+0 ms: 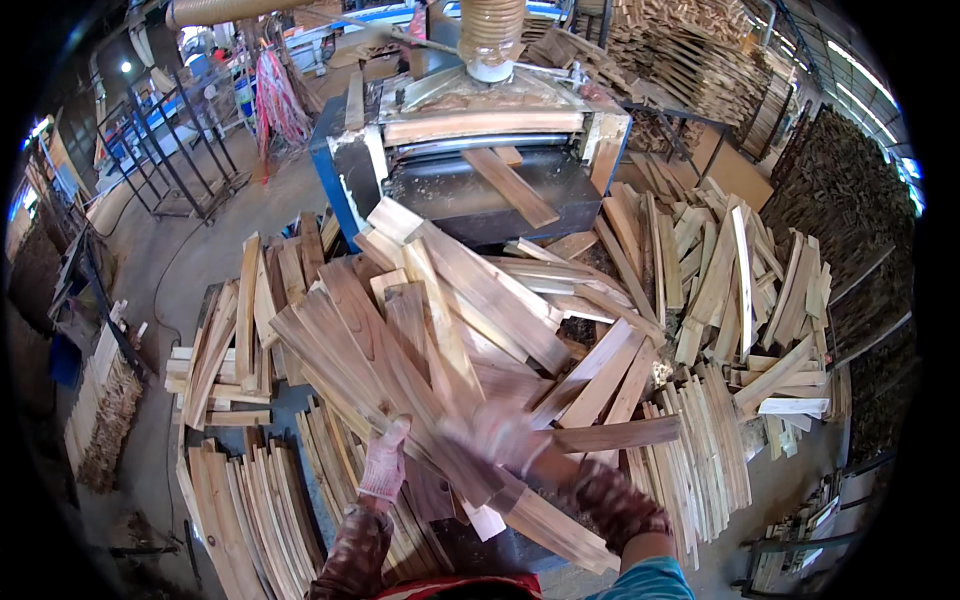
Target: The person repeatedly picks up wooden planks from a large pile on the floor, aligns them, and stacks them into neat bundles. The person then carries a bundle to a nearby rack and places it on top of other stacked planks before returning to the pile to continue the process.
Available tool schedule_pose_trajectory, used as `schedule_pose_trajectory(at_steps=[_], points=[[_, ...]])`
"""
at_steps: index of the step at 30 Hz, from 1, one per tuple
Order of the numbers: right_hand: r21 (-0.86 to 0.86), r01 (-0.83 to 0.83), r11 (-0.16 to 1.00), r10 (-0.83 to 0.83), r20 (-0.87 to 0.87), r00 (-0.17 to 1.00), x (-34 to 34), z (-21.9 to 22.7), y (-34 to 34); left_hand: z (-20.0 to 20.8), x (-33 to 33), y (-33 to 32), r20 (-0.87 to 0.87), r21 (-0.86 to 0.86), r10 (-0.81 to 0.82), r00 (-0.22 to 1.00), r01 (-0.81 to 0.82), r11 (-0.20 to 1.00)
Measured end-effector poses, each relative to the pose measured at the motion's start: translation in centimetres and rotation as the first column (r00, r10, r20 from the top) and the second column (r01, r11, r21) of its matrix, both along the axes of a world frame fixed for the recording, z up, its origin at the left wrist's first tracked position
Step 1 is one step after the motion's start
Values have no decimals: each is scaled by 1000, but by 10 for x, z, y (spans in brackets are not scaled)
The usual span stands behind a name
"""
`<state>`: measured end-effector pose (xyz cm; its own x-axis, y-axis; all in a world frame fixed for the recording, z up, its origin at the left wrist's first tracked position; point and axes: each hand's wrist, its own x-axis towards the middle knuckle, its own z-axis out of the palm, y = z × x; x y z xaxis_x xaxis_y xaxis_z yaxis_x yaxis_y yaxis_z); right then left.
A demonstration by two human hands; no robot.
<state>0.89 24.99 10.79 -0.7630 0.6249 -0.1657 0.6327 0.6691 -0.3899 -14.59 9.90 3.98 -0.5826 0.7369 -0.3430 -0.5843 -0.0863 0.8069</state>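
My left hand [385, 460], in a pale pinkish glove, grips the near left edge of a long brown wooden board [335, 365], thumb on top and fingers underneath. The board slants from upper left to lower right over a loose heap of other planks. My right hand [505, 437], also gloved, is smeared by motion just right of this board, so its fingers cannot be made out. A darker short plank [625, 434] lies close by my right wrist. Ahead, a planer-like machine [550, 218] has a brown board [512, 188] lying on its bed.
Stacked strips stand at the lower left [255, 510] and right [700, 455]. More loose planks [710, 275] pile up at the right. A ribbed hose [492, 30] rises from the machine. A metal rack [180, 150] stands far left, and a tall wood stack [680, 55] at the back.
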Motion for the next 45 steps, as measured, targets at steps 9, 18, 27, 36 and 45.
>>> schedule_pose_trajectory(at_steps=[9,18,27,36,45], points=[[237,485,842,-531,197,824,18,-68,149,-7,-17,2,-8,-41,-111,994,111,993],[590,311,745,-335,-71,939,38,19,180,-18,-29,4,77,-26,-130,989,132,991],[432,375,820,-448,77,891,-20,19,280,-18,-29,5,132,-29,-120,984,125,992],[-428,188,884,-444,-645,622,23,-48,191,-26,-28,10,127,-22,-153,980,157,987],[-251,117,961,-203,-350,914,22,-58,-16,8,-5,20,-68,-183,-218,974,203,962]])
